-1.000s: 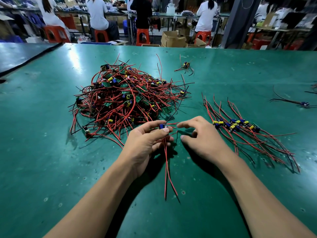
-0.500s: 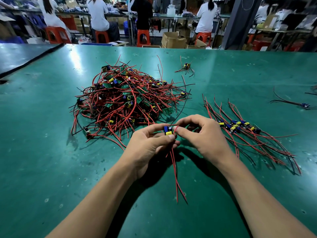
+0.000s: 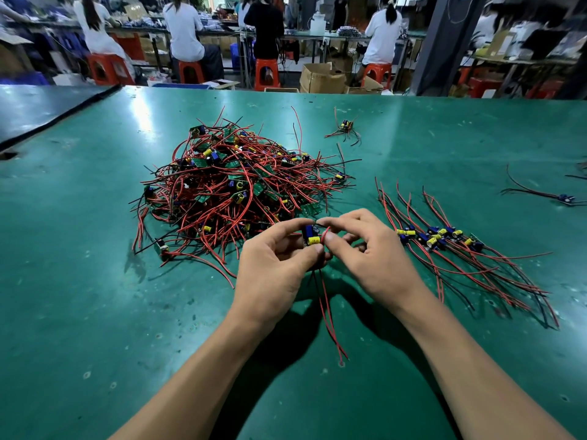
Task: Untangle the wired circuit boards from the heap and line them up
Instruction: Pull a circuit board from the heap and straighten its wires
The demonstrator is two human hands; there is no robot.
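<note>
Two bare hands meet over a wide green table [image 3: 95, 312] that is scuffed and spotted, seen from the person's own head. A second green table [image 3: 38, 106] sits at the far left. Beyond the far edge is a workshop. Several people sit with their backs turned on red stools [image 3: 266, 74] at long benches, and a cardboard box [image 3: 320, 78] stands on the floor.

Left of centre, just beyond the hands, lies a large heap [image 3: 235, 185] of small circuit boards knotted in red and black wire. To the right, a row [image 3: 444, 241] of boards lies side by side, with the wires trailing toward the near right. One stray board [image 3: 345, 126] sits beyond the heap, and another [image 3: 565, 198] lies near the right edge.

The left hand [image 3: 273, 274] pinches a single board [image 3: 310, 237], which carries a blue part and a yellow part, between its thumb and curled fingers at the near edge of the heap. The right hand [image 3: 374, 258] is close beside it. Its thumb and forefinger pinch one of the board's red wires [image 3: 330, 322] right at the board, and its other fingers are loosely curled. The rest of the wires hang between the wrists, reaching down toward the table.
</note>
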